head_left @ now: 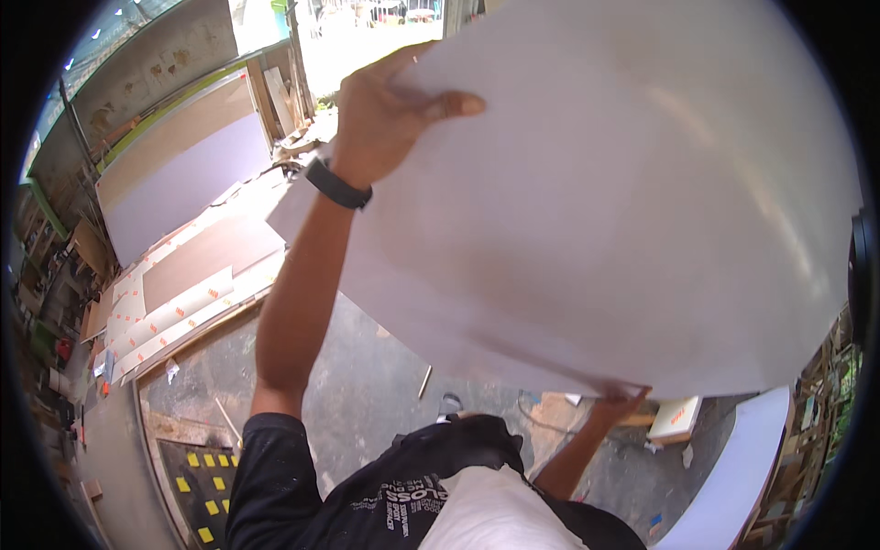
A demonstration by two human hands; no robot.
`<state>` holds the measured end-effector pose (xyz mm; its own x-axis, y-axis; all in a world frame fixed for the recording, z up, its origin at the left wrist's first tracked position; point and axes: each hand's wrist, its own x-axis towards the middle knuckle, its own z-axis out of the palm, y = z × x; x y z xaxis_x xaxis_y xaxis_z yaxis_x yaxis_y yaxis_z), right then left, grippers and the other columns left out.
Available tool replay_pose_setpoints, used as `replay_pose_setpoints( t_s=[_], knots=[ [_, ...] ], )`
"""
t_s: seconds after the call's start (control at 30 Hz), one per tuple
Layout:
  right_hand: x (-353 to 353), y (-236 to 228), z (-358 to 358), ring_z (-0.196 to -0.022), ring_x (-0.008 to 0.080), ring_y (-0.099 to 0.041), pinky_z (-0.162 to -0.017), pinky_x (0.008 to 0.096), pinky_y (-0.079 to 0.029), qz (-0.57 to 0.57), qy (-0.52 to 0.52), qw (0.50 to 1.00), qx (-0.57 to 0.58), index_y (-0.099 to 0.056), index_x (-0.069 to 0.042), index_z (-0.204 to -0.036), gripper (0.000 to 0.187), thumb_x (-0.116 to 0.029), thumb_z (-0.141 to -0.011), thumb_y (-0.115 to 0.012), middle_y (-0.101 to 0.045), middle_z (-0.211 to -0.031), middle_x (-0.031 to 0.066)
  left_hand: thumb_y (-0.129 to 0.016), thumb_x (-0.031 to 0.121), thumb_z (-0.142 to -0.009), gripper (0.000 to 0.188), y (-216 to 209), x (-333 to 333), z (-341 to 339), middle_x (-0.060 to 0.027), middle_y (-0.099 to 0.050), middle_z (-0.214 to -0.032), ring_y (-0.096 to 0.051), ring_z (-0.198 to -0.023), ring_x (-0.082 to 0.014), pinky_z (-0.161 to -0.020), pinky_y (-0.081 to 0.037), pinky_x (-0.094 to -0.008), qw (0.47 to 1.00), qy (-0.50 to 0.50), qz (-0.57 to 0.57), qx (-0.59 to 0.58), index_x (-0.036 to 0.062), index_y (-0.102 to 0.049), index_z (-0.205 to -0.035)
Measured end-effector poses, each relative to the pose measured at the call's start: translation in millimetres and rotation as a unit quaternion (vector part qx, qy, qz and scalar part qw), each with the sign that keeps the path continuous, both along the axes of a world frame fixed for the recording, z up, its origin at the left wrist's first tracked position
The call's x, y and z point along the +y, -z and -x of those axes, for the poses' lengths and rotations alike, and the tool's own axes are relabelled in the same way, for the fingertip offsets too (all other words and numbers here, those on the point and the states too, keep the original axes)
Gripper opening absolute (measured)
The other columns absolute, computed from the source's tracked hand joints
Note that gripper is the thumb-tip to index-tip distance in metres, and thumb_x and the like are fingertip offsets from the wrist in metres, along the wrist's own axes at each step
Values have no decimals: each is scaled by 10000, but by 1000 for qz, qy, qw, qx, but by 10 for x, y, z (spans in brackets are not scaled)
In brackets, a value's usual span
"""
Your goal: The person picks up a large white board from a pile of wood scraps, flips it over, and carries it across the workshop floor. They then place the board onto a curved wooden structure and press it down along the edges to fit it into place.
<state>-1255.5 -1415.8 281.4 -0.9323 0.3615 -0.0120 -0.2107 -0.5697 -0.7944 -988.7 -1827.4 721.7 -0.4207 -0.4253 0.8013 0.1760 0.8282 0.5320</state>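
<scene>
A large, glossy white sheet is held up in front of me, bowed and tilted, filling most of the upper right. My left hand grips its left edge near the top, thumb lying on the near face and the other fingers mostly hidden behind. A black band circles that wrist. Lower down, my right hand is closed at the sheet's bottom edge; its fingers are partly hidden by the sheet. The sheet covers whatever lies behind it.
Boards and a printed white sheet lie on a low platform at left, near a leaning panel. On the grey floor lies a thin rod. A white block and a curved white sheet are at lower right.
</scene>
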Motion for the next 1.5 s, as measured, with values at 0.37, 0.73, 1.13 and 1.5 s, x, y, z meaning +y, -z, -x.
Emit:
replay_pose_setpoints(
  t_s=[0.37, 0.73, 1.13, 1.5],
  knots=[
    [-1472, -607, 1088, -1113, 274, -613, -908, 419, -525, -77, 68, 995, -14, -548, -33, -1389, 660, -514, -950, -657, -607, -1244, 145, -923, 228, -753, 667, 705, -2600, 1588, -97, -766, -1047, -720, -944, -154, -857, -582, -304, 983, 115, -120, 72, 9, -665, -1329],
    [-3506, -354, 1600, -1369, 379, -445, -1111, 582, -367, 63, 164, 981, 79, -482, -92, -1476, 772, -460, -854, -755, -492, -1466, 179, -964, 233, -621, 605, 917, -4651, 3237, -115, -785, -1016, -757, -918, -216, -852, -578, -339, 981, 148, -69, 101, 62, -751, -1161],
    [-5699, -876, 2882, -1400, 419, -405, -1169, 636, -266, 25, 253, 961, 108, -532, -81, -1432, 769, -519, -831, -729, -496, -1501, 173, -965, 306, -555, 613, 609, -6433, 5387, -73, -743, -860, -711, -804, -279, -786, -514, -395, 914, 317, -88, 239, 75, -737, -1075],
    [-7436, -1225, 5632, -1390, 396, -425, -1157, 610, -307, -7, 261, 956, 132, -510, -80, -1451, 768, -527, -862, -718, -482, -1507, 161, -979, 288, -652, 562, 1156, -8145, 8443, -90, -757, -913, -717, -869, -190, -815, -555, -322, 852, 449, -222, 149, 5, -714, -1059]
  ],
)
